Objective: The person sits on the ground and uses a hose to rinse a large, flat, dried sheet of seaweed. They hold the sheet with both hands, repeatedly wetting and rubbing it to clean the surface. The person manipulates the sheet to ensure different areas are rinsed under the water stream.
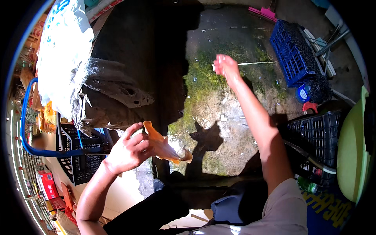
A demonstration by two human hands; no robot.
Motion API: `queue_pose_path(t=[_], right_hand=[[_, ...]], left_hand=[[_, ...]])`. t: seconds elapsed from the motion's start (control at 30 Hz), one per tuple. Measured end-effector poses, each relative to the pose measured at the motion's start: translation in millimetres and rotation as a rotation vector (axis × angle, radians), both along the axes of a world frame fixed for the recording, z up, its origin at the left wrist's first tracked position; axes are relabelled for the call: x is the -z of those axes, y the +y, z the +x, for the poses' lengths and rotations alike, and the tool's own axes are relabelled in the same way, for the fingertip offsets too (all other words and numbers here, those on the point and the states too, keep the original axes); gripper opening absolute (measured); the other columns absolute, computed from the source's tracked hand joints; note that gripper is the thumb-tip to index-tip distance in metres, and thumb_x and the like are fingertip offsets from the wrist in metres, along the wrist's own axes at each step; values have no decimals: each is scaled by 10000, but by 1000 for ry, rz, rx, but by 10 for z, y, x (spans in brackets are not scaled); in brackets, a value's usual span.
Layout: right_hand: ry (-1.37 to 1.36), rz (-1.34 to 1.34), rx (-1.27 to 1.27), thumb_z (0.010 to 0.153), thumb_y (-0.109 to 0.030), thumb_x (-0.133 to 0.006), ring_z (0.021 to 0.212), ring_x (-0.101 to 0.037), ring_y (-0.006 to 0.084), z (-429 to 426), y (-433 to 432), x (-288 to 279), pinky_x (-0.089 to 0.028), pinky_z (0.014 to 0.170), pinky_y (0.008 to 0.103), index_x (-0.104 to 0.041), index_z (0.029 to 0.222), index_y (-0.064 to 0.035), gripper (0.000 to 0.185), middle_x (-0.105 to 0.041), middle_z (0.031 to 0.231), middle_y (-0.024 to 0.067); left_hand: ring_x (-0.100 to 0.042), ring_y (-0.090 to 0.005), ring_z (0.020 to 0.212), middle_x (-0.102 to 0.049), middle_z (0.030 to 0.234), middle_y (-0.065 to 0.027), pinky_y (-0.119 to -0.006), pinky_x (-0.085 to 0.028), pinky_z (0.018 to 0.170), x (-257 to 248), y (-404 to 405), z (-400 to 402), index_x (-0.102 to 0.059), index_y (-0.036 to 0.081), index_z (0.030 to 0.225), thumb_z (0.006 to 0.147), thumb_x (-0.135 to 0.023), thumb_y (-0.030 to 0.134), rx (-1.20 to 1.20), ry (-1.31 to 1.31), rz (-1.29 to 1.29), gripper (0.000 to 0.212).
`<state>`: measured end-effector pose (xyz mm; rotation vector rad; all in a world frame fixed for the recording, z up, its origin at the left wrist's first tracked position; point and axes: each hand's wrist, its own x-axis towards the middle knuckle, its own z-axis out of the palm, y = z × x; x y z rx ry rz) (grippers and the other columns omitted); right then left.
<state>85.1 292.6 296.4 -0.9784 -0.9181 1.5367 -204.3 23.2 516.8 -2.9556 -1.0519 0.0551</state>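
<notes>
My left hand (133, 148) is closed around a pale orange, curled piece (164, 145) with a ragged edge; it looks like peel or shell, but I cannot tell its kind. Part of something green shows between the fingers. The piece hangs in sunlight above the mossy concrete floor (226, 108), which carries small pale scraps. My right hand (226, 66) is stretched forward over the floor, blurred, its fingers bent. A small white bit shows by its fingertips; whether the hand holds it is unclear.
A blue plastic crate (289, 55) lies at the upper right, with a black crate (314, 138) and a light green basin (351, 149) nearer me. To the left are a tattered grey cloth (117, 85), a blue metal tube handle (53, 152) and another black crate (79, 164). A pink plastic tool (265, 13) lies far ahead.
</notes>
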Motion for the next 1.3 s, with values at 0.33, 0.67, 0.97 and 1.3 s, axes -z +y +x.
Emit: queue_pose_path(t=[0.33,0.67,0.97,1.3], right_hand=[[378,-771,219,839,-185,-623,445,-378,65,1596,-1772,1902,-292,385,214,-504,771,-150,142,-447,584,-43],[469,-780,198,881,-208,-549,346,-321,96,1859,-2104,1747,-262,321,231,-531,874,-104,106,-501,616,-13],[439,-568,273,690,54,-468,529,-466,152,1783,-2075,1166,-332,382,245,-503,825,-62,180,-486,693,52],[33,-379,132,738,21,-394,404,-291,61,1429,-2036,301,-193,339,218,-440,687,-80,122,-394,561,0]], left_hand=[[-561,-172,883,-515,746,-4,-493,-387,995,97,98,220,-658,125,732,635,-713,146,61,-41,7,114],[-524,-185,766,-496,731,-15,-481,-389,994,156,513,735,-642,88,695,639,-671,126,314,-122,55,74],[-505,-177,765,-462,705,-3,-476,-390,994,259,738,1018,-625,108,670,629,-621,144,419,-130,59,55],[-524,-180,794,-478,706,-3,-461,-376,1012,370,834,1092,-668,114,697,642,-647,135,435,-142,28,63]])
